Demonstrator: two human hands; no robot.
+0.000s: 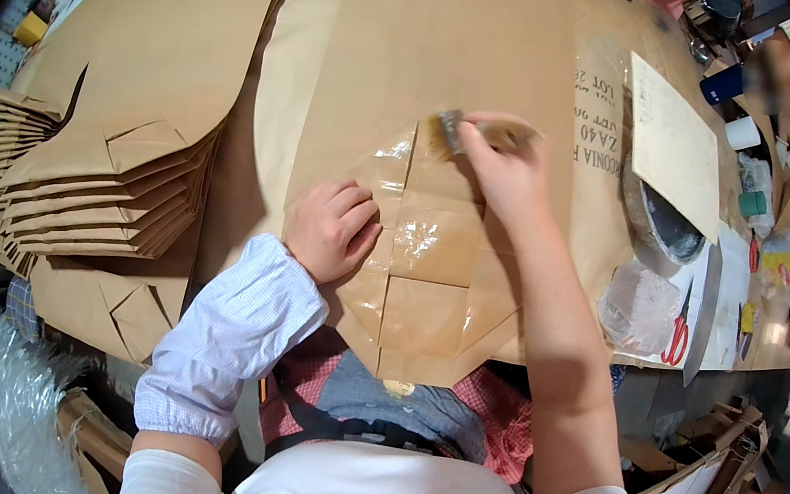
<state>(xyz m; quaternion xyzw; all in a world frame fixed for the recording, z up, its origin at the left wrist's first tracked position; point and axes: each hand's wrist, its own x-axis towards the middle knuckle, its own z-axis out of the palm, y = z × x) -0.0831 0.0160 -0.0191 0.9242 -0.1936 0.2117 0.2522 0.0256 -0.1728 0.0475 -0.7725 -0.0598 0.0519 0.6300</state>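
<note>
A large brown paper bag (425, 314) lies in front of me, its near end folded into a bottom with tapered corners. Shiny, wet-looking streaks run along the folds and across the middle flap. My right hand (511, 174) grips a flat brush (448, 133) with a metal ferrule. The bristles touch or hover just over the far part of the folded end; which one I cannot tell. My left hand (329, 230) rests curled on the bag's left side, fingers bent under, with nothing seen in it. A pale checked sleeve (239, 316) covers the left forearm.
Folded paper bags (109, 197) are stacked at the left. On the right, a white board (674, 145) partly covers a bowl (668, 230). Nearer are a translucent block (639, 307), red-handled scissors (677, 340) and a long flat strip (703, 316). Clear plastic strands (19, 406) lie lower left.
</note>
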